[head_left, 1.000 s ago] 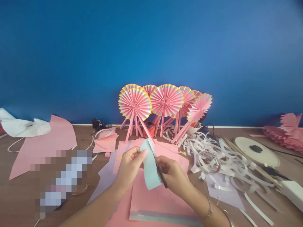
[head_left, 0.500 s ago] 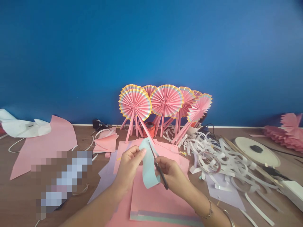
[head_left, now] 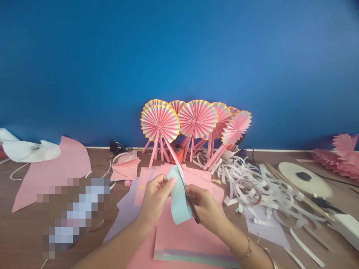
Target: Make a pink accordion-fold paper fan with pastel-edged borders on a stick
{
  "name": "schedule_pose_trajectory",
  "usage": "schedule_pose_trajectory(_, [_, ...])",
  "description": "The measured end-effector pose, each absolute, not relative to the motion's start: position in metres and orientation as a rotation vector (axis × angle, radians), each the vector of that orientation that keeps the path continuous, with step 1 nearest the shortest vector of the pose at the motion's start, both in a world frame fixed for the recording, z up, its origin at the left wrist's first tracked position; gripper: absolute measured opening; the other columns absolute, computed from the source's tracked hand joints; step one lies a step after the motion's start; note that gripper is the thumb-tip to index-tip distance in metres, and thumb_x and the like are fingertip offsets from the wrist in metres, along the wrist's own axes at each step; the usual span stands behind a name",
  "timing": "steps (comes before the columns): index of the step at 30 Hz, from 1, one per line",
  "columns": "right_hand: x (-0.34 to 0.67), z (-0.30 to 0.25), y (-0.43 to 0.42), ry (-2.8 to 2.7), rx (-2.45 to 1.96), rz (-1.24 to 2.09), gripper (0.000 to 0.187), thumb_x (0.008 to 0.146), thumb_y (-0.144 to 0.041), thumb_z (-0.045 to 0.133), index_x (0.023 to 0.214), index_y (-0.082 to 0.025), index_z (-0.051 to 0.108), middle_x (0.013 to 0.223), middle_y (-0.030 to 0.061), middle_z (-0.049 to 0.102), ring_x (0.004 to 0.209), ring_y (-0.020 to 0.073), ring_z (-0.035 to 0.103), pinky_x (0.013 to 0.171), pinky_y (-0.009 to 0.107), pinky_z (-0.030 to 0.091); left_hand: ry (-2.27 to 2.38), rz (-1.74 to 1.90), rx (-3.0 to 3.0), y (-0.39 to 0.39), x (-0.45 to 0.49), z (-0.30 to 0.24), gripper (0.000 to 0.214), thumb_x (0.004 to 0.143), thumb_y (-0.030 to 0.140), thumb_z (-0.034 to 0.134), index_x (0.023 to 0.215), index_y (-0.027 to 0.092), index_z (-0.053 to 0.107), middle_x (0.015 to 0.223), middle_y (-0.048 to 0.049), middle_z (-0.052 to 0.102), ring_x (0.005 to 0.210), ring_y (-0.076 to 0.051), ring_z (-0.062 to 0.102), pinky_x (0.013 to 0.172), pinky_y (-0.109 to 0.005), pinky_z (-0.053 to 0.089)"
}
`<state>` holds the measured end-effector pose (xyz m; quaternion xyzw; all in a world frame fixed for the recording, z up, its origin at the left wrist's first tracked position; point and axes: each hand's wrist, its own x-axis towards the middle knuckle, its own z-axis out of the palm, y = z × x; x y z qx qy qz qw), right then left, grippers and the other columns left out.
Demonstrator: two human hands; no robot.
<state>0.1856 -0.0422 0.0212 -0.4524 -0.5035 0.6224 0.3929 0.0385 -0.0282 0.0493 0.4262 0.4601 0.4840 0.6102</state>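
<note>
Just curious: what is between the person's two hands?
In the head view, a pale blue paper strip, pinched by the left hand, with scissors in the right hand against its edge.

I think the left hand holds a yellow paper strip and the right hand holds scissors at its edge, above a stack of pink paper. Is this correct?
Not quite: the head view shows the paper strip is light blue, not yellow. The rest is right: the left hand holds it, the right hand holds the scissors at its edge, above the stack of pink paper.
</note>
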Motion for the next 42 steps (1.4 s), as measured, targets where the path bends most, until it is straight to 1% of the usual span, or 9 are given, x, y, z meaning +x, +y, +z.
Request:
schedule_pose_trajectory(5, [0.186, 0.02, -0.043, -1.285, -1.156, 1.575, 0.014, 0.07, -0.024, 0.067, 0.079, -0.017, 0.059, 0.057, -0.0044, 0.059, 0.044, 0.0082, 0.05, 0.041, 0.02, 0.035, 1.065, 1.111, 0.989, -0.028, 0.038, 0.048, 0.03, 0.074, 0.042, 0.066, 0.061, 0.018, 0.053, 0.06, 0.0022, 0.058, 0.062, -0.015, 0.057, 0.064, -0.027, 0.046])
schedule_pose_trajectory(10, [0.186, 0.018, -0.043, -1.257, -1.156, 1.582, 0.019, 0.069, -0.027, 0.07, 0.08, -0.017, 0.058, 0.056, -0.0053, 0.058, 0.043, 0.0081, 0.049, 0.041, 0.021, 0.034, 1.058, 1.109, 0.984, -0.028, 0.038, 0.048, 0.029, 0.075, 0.041, 0.066, 0.062, 0.018, 0.053, 0.059, 0.0025, 0.056, 0.06, -0.014, 0.056, 0.062, -0.026, 0.046])
schedule_pose_trajectory(14, [0.185, 0.021, -0.043, -1.243, -1.139, 1.584, 0.022, 0.068, -0.028, 0.072, 0.082, -0.016, 0.059, 0.056, -0.0058, 0.058, 0.045, 0.0081, 0.049, 0.043, 0.02, 0.036, 1.053, 1.104, 1.008, -0.027, 0.038, 0.047, 0.028, 0.077, 0.04, 0.064, 0.064, 0.018, 0.053, 0.058, 0.0034, 0.055, 0.057, -0.012, 0.053, 0.06, -0.024, 0.045])
schedule_pose_trajectory(18, [0.185, 0.022, -0.044, -1.258, -1.135, 1.583, 0.02, 0.069, -0.028, 0.072, 0.076, -0.017, 0.058, 0.055, -0.0057, 0.058, 0.043, 0.0071, 0.047, 0.042, 0.02, 0.036, 1.053, 1.092, 1.029, -0.027, 0.038, 0.047, 0.027, 0.078, 0.04, 0.062, 0.066, 0.018, 0.053, 0.061, 0.0022, 0.057, 0.06, -0.013, 0.055, 0.061, -0.026, 0.047])
schedule_pose_trajectory(25, [0.185, 0.018, -0.043, -1.237, -1.132, 1.581, 0.025, 0.069, -0.033, 0.074, 0.078, -0.017, 0.057, 0.057, -0.0062, 0.056, 0.042, 0.0074, 0.048, 0.04, 0.02, 0.036, 1.031, 1.073, 1.006, -0.029, 0.037, 0.046, 0.027, 0.078, 0.041, 0.062, 0.069, 0.018, 0.053, 0.064, 0.0002, 0.06, 0.059, -0.016, 0.059, 0.06, -0.029, 0.049])
schedule_pose_trajectory(33, [0.185, 0.018, -0.045, -1.247, -1.151, 1.562, 0.025, 0.07, -0.036, 0.072, 0.076, -0.017, 0.058, 0.054, -0.0056, 0.057, 0.04, 0.0079, 0.049, 0.04, 0.021, 0.037, 1.014, 1.07, 0.973, -0.027, 0.038, 0.046, 0.026, 0.078, 0.041, 0.063, 0.068, 0.019, 0.053, 0.062, 0.001, 0.06, 0.061, -0.016, 0.061, 0.061, -0.028, 0.049])
schedule_pose_trajectory(36, [0.185, 0.017, -0.044, -1.264, -1.184, 1.561, 0.026, 0.071, -0.038, 0.072, 0.076, -0.017, 0.057, 0.051, -0.0063, 0.055, 0.039, 0.008, 0.049, 0.04, 0.02, 0.037, 1.018, 1.07, 0.996, -0.027, 0.039, 0.046, 0.025, 0.078, 0.04, 0.062, 0.068, 0.018, 0.054, 0.061, 0.0013, 0.061, 0.057, -0.015, 0.06, 0.06, -0.028, 0.049])
schedule_pose_trajectory(39, [0.192, 0.021, -0.04, -1.325, -1.254, 1.559, 0.031, 0.07, -0.04, 0.073, 0.084, -0.017, 0.056, 0.048, -0.0086, 0.051, 0.038, 0.0084, 0.05, 0.038, 0.019, 0.036, 1.041, 1.095, 1.01, -0.024, 0.035, 0.046, 0.025, 0.077, 0.039, 0.063, 0.066, 0.018, 0.056, 0.059, 0.0029, 0.059, 0.058, -0.014, 0.058, 0.061, -0.026, 0.048])
schedule_pose_trajectory(42, [0.212, 0.032, -0.033, -1.436, -1.267, 1.599, 0.043, 0.068, -0.04, 0.074, 0.096, -0.021, 0.048, 0.051, -0.0112, 0.048, 0.04, 0.0095, 0.054, 0.035, 0.016, 0.031, 1.084, 1.085, 1.002, -0.013, 0.022, 0.047, 0.025, 0.074, 0.04, 0.065, 0.066, 0.018, 0.056, 0.064, 0.0029, 0.061, 0.066, -0.014, 0.06, 0.066, -0.024, 0.047])
